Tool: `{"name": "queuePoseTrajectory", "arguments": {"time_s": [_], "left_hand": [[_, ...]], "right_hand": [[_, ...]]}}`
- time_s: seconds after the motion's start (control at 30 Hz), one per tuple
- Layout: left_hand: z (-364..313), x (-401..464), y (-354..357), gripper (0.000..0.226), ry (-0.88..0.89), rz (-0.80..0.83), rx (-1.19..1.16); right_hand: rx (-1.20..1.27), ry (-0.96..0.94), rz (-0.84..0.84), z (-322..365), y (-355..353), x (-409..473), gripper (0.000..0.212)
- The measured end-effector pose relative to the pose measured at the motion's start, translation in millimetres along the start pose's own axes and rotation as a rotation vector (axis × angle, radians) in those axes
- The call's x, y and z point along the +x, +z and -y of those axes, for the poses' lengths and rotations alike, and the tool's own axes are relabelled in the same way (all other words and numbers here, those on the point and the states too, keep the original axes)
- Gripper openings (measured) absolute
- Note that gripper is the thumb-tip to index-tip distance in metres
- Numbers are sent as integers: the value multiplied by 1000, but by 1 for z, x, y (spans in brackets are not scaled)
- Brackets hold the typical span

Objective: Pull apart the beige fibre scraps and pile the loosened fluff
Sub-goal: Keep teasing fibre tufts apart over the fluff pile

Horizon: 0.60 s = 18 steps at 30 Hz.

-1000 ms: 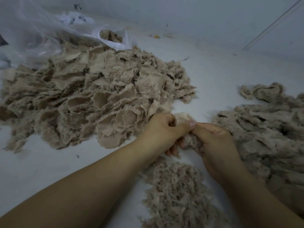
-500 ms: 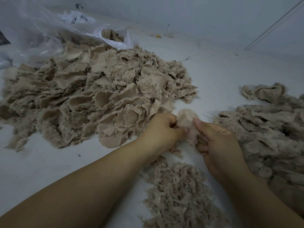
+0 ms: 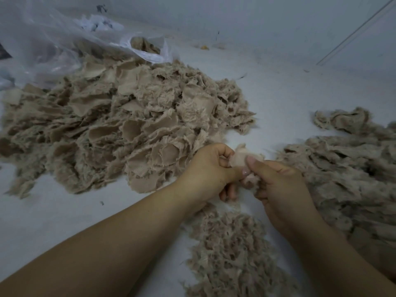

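In the head view, both hands meet just right of the middle of the frame, over a white counter (image 3: 289, 99). The left hand (image 3: 211, 168) has its fingers curled and its thumb stretched to the right, pinching a small beige fibre scrap (image 3: 240, 157) from the left side. The right hand (image 3: 278, 185) pinches the same scrap from the right, thumb tip pressed on its front face and the other fingers curled beneath; a wisp of the scrap shows below the two thumbs. The scrap is held above the counter, between the two hands.

To the left and upper left lies a large heap of unpicked scraps (image 3: 128, 129), flat torn pieces with frayed edges, its near edge just beside the left hand. At the bottom centre, under and between the forearms, sits a pile of loosened fluff (image 3: 231, 249), finer and more shredded. Along the right edge of the frame is another mass of stringy beige fibre (image 3: 347, 168), close to the right hand.

In the upper left a clear plastic bag (image 3: 64, 39) lies partly over the far side of the large heap, with more beige pieces showing through its open mouth.
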<state>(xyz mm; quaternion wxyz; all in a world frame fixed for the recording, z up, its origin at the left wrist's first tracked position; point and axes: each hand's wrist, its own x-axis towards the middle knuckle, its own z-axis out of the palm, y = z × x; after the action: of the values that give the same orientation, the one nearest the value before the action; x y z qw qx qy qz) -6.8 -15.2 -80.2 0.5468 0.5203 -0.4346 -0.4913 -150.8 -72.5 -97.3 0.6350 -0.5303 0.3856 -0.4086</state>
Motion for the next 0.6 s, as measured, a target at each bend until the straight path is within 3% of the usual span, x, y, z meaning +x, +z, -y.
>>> {"name": "queuePoseTrajectory", "arguments": {"time_s": [0.2, 0.4, 0.53, 0.6], "left_hand": [[-7, 2, -5, 27, -22, 47, 5], [-14, -1, -15, 25, -103, 132, 195], [-16, 1, -28, 9, 92, 51, 694], [-17, -2, -25, 7, 138, 98, 827]], "right_hand": [[93, -16, 36, 2, 2, -4, 37], [158, 22, -81, 2, 2, 2, 48], [133, 36, -80, -1, 0, 3, 42], [74, 37, -77, -2, -1, 4, 31]]}}
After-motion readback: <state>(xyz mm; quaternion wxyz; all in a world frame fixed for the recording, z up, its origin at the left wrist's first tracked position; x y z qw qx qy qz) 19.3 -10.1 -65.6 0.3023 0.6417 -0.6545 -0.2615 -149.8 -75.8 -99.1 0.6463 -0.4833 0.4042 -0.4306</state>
